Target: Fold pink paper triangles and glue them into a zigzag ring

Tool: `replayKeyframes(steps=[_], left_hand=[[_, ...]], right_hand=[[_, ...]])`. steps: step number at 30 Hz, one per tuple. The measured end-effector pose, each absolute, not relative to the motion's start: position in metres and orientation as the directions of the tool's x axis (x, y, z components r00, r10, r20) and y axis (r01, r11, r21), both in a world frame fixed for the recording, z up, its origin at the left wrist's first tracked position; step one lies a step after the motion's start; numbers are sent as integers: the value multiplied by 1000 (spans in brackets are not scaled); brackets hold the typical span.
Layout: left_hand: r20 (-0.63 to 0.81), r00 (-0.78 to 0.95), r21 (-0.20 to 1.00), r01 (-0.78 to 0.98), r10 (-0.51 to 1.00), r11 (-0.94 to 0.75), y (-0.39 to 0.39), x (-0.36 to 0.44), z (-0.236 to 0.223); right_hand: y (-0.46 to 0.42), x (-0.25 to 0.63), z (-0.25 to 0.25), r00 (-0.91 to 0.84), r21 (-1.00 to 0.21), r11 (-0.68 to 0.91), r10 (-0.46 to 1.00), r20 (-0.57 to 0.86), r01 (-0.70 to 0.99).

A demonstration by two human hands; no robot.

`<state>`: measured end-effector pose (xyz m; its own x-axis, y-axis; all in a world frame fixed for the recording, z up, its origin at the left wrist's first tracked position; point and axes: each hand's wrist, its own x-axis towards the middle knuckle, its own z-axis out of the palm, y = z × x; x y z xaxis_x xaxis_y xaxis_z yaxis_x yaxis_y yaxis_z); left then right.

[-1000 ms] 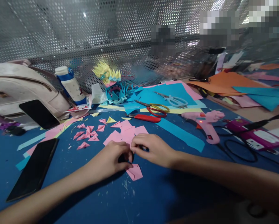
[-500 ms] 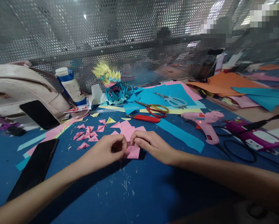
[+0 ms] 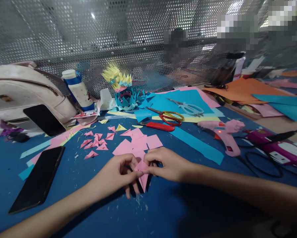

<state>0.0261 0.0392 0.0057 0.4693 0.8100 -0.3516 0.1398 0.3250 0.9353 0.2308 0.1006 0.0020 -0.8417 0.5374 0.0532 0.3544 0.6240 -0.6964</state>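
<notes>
Between my two hands is a pink paper piece (image 3: pixel 143 181), partly folded, with a narrow point toward me. My left hand (image 3: pixel 124 172) pinches its left side between thumb and fingers. From the right, my right hand (image 3: pixel 164 163) grips the upper right part with thumb and fingertips. Just beyond my hands lie loose pink paper squares (image 3: pixel 138 141), overlapping one another. To their left rests a scattered group of small folded pink triangles (image 3: pixel 96 142). A yellow folded triangle (image 3: pixel 120 127) lies behind that group.
Behind are a red cutter (image 3: pixel 160 126), red-and-yellow scissors (image 3: pixel 172 116), light blue scissors (image 3: pixel 190 109) and a blue-and-yellow paper model (image 3: pixel 124 96). A pink glue gun (image 3: pixel 225 132) with a cord lies right. At left are two phones (image 3: pixel 37 180), a bottle (image 3: pixel 80 91) and a backpack (image 3: pixel 26 92).
The pink paper in my hands has turned from a flat-edged square shape to one with a point toward me. Both hands have come slightly nearer, uncovering more of the squares.
</notes>
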Motion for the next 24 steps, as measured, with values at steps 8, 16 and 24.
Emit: replayKeyframes(steps=[8, 16, 24], left_hand=[[-174, 369, 897, 442, 913, -8, 33, 19, -2], [76, 453, 505, 750, 888, -426, 23, 8, -2], [479, 684, 0, 627, 550, -779, -1, 7, -13]], right_hand=[[95, 229, -1, -891, -582, 759, 437, 123, 292], [92, 226, -13, -857, -524, 812, 443, 264, 258], [92, 225, -13, -859, -533, 791, 467, 210, 300]])
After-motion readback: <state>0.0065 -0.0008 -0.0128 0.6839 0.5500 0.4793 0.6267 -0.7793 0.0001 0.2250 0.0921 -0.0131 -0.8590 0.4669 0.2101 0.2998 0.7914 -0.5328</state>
